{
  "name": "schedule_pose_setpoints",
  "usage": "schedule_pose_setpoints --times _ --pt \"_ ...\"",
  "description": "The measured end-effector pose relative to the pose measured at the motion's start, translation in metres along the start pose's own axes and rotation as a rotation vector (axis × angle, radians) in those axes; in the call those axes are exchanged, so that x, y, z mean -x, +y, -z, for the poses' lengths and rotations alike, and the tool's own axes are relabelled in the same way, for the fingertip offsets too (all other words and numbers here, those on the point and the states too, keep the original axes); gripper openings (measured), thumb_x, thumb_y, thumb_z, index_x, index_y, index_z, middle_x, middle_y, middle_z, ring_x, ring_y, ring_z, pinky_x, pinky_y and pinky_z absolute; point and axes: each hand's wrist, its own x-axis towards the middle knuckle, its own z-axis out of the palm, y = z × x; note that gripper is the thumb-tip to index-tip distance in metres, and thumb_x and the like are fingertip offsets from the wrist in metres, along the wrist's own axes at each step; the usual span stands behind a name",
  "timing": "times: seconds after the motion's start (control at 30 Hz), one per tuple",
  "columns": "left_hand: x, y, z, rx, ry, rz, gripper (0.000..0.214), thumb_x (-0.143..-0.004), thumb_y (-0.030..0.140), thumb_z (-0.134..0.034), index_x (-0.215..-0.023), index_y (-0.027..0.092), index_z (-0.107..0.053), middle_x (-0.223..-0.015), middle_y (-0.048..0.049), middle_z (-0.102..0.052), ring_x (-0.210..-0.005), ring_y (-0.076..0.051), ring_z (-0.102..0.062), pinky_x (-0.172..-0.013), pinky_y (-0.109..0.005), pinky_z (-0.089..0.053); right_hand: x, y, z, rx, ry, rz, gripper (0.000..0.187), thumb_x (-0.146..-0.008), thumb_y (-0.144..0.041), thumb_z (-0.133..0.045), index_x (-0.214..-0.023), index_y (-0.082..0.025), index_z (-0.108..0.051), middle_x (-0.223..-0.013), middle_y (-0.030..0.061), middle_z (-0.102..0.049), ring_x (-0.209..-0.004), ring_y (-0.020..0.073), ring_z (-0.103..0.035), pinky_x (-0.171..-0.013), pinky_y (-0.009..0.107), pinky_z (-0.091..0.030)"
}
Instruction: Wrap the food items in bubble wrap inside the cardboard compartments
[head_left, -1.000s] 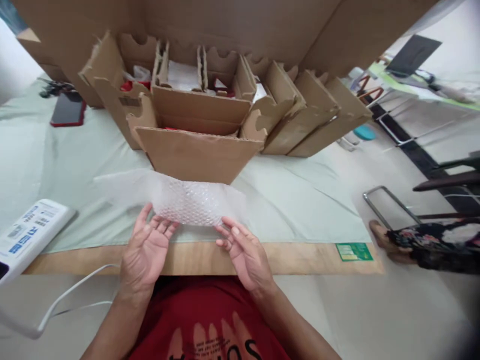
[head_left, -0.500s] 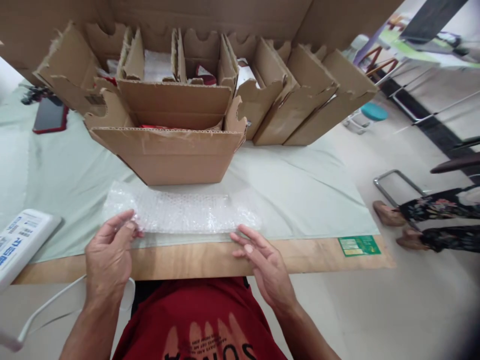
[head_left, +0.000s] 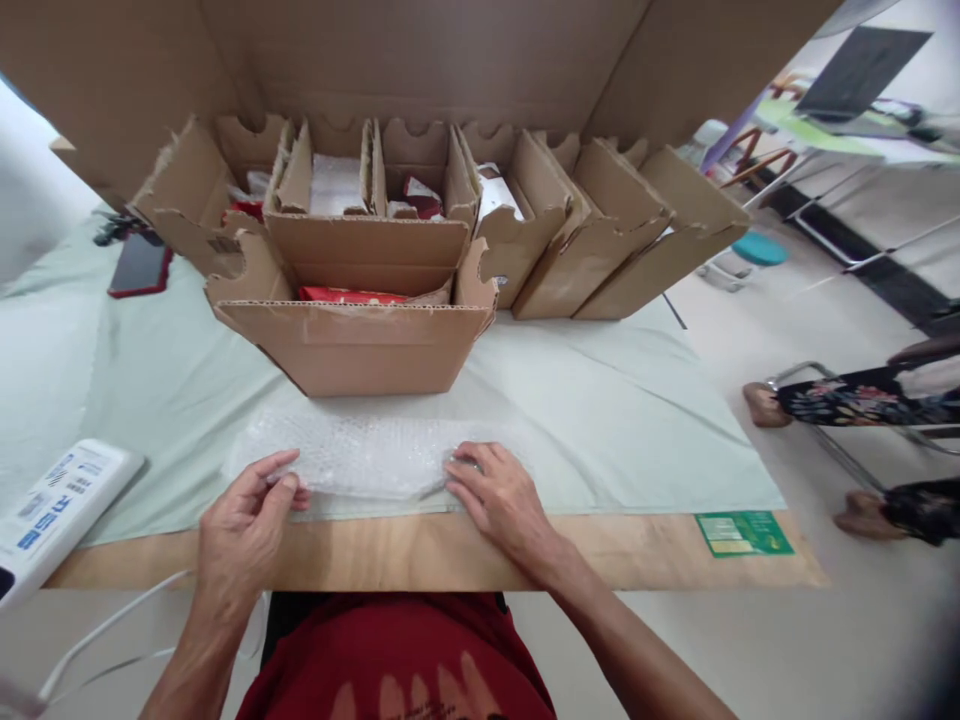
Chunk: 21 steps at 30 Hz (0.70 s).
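Observation:
A clear sheet of bubble wrap (head_left: 360, 455) lies flat on the pale green cloth near the table's front edge. At its left end, the thumb and fingers of my left hand (head_left: 251, 510) pinch the near corner. My right hand (head_left: 506, 500) lies over the right part of the sheet, its fingers curled onto the plastic and hiding some of it. Just beyond the wrap stands an open cardboard box (head_left: 367, 350) with a red packet (head_left: 352, 295) inside.
Several open cardboard bins (head_left: 585, 230) stand in a row behind the box. To the left are a phone (head_left: 141, 265) and a white device (head_left: 67, 510) with a cable. A green card (head_left: 744, 533) lies on the wooden edge. Another person's legs (head_left: 847, 395) show at right.
My right hand has moved forward from the near edge onto the bubble wrap, its fingers curling down. My left hand stays at the left corner. The camera view has shifted.

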Motion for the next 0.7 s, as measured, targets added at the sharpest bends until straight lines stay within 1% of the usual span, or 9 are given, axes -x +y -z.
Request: schedule_pose_setpoints --times 0.1,0.23,0.3,0.37,0.43,0.53,0.63,0.7 --pt "0.001 -0.003 0.001 -0.006 -0.021 -0.054 0.047 -0.080 0.046 -0.073 -0.118 0.018 -0.072 -0.073 0.0000 -0.072 -0.064 -0.015 -0.069 -0.068 -0.029 -0.059 -0.011 0.010 -0.002 -0.060 -0.014 -0.013 0.024 -0.100 -0.025 -0.056 -0.096 -0.024 -0.080 -0.101 0.0106 -0.077 -0.090 0.0266 -0.066 -0.078 0.042 -0.057" --pt "0.002 -0.007 0.003 0.007 -0.064 -0.095 0.058 -0.082 0.043 -0.073 -0.136 0.022 -0.064 -0.078 0.0021 -0.070 -0.066 -0.013 -0.068 -0.070 -0.027 -0.059 -0.022 0.018 0.010 -0.292 -0.076 -0.100 0.025 -0.098 -0.030 -0.057 -0.087 -0.024 -0.078 -0.095 0.0057 -0.078 -0.091 0.0226 -0.070 -0.086 0.039 -0.054" --pt "0.002 -0.010 0.005 0.019 -0.072 -0.104 0.064 -0.081 0.043 -0.074 -0.141 0.024 -0.060 -0.079 0.0028 -0.068 -0.066 -0.013 -0.067 -0.070 -0.027 -0.059 -0.029 0.020 0.019 -0.428 -0.131 -0.181 0.026 -0.096 -0.031 -0.057 -0.081 -0.021 -0.076 -0.088 0.0043 -0.077 -0.084 0.0197 -0.070 -0.079 0.033 -0.053" --pt "0.001 -0.012 0.009 -0.004 -0.091 -0.097 0.070 -0.081 0.043 -0.074 -0.146 0.025 -0.057 -0.078 0.0033 -0.067 -0.064 -0.013 -0.066 -0.067 -0.026 -0.058 -0.036 0.022 0.032 -0.481 -0.171 -0.260 0.027 -0.094 -0.033 -0.056 -0.076 -0.019 -0.072 -0.080 0.0027 -0.073 -0.073 0.0170 -0.066 -0.068 0.029 -0.048" --pt "0.003 -0.013 0.015 -0.069 -0.126 -0.074 0.076 -0.081 0.042 -0.074 -0.151 0.024 -0.052 -0.075 0.0036 -0.066 -0.063 -0.014 -0.065 -0.066 -0.026 -0.057 -0.045 0.023 0.046 -0.401 -0.179 -0.288 0.027 -0.095 -0.033 -0.054 -0.078 -0.019 -0.070 -0.074 0.0010 -0.069 -0.068 0.0157 -0.061 -0.063 0.027 -0.043" --pt "0.009 -0.011 0.023 -0.195 -0.189 -0.045 0.078 -0.079 0.042 -0.073 -0.152 0.024 -0.051 -0.070 0.0045 -0.065 -0.062 -0.015 -0.064 -0.064 -0.026 -0.055 -0.066 0.023 0.065 -0.120 -0.195 -0.216 0.026 -0.099 -0.030 -0.050 -0.088 -0.020 -0.071 -0.074 0.0007 -0.069 -0.067 0.0160 -0.059 -0.067 0.029 -0.039" --pt "0.018 -0.008 0.026 -0.300 -0.253 -0.030 0.068 -0.077 0.043 -0.073 -0.142 0.026 -0.062 -0.063 0.0049 -0.063 -0.057 -0.016 -0.063 -0.056 -0.025 -0.051 -0.093 0.022 0.070 0.181 -0.227 -0.081 0.025 -0.101 -0.028 -0.051 -0.092 -0.019 -0.073 -0.077 0.0046 -0.072 -0.070 0.0193 -0.060 -0.073 0.033 -0.038" --pt "0.024 -0.009 0.026 -0.314 -0.252 -0.024 0.059 -0.073 0.045 -0.075 -0.129 0.027 -0.072 -0.058 0.0048 -0.062 -0.051 -0.017 -0.061 -0.050 -0.025 -0.049 -0.106 0.024 0.065 0.301 -0.176 -0.016 0.021 -0.100 -0.027 -0.056 -0.095 -0.018 -0.074 -0.086 0.0094 -0.075 -0.081 0.0238 -0.063 -0.080 0.037 -0.040"
